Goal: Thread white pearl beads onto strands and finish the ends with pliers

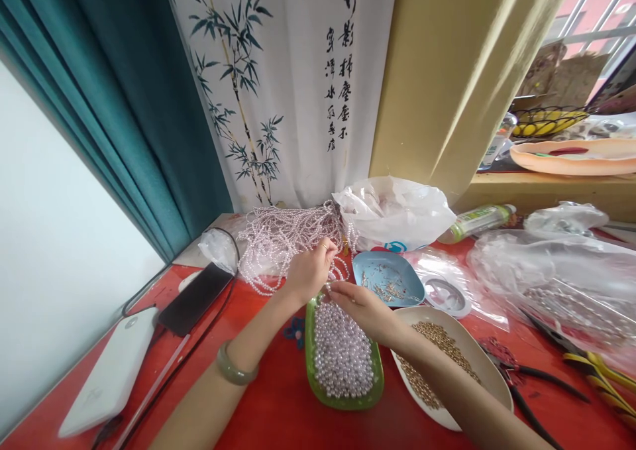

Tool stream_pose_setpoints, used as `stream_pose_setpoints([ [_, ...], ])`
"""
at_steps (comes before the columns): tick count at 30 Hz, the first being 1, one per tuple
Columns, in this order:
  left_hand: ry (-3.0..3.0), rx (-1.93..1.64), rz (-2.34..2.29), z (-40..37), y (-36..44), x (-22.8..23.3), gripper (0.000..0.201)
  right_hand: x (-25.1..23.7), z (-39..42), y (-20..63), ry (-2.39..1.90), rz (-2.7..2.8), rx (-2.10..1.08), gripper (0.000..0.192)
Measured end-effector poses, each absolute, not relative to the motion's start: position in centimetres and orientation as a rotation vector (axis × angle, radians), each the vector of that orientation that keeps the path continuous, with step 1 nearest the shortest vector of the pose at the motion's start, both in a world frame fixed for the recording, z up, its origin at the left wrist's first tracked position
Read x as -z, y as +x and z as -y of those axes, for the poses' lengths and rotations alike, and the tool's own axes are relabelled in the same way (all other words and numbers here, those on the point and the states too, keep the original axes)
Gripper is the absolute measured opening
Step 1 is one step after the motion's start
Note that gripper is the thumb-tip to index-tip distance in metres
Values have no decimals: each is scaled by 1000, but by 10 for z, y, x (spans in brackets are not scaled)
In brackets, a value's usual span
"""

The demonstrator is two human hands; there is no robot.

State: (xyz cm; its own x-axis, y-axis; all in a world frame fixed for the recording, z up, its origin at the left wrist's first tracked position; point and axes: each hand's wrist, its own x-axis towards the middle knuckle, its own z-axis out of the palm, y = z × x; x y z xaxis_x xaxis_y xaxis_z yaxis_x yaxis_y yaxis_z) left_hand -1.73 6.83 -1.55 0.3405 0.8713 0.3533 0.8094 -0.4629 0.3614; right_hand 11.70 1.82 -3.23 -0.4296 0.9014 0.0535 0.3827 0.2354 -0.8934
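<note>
My left hand [312,270], with a ring on a finger and a bangle on the wrist, is raised with its fingers pinched together. Just below it, my right hand [358,307] also pinches, its fingertips over the far end of a green tray [380,389]. Whatever is between the fingers is too small to make out. Loose pearly lilac beads [344,357] fill the tray. Behind my hands lies a heap of strung pearly beads [278,234], and a loop of bead strand [342,268] curves beside my fingers.
Right of the green tray stand a blue tray [365,264] with small gold pieces and a cream dish [504,403] of gold beads. Farther right are pliers [541,372], a tape roll [447,296] and plastic bags [397,208]. A black phone [193,301] and a white device [112,370] lie left.
</note>
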Motion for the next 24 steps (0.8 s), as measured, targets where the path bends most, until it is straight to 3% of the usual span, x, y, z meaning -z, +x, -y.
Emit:
stream_pose_setpoints([
  [10,2346,-947,-1479,-78,-31,17,21,26,-17,125,-1303,2089,-976,35],
  [18,2277,-957,-1343,-68,-18,16,16,32,-12,109,-1081,1622,-1363,31],
  [24,1868,-1289,-1312,-88,-33,26,18,39,-5,100,-1011,1316,-1597,31],
])
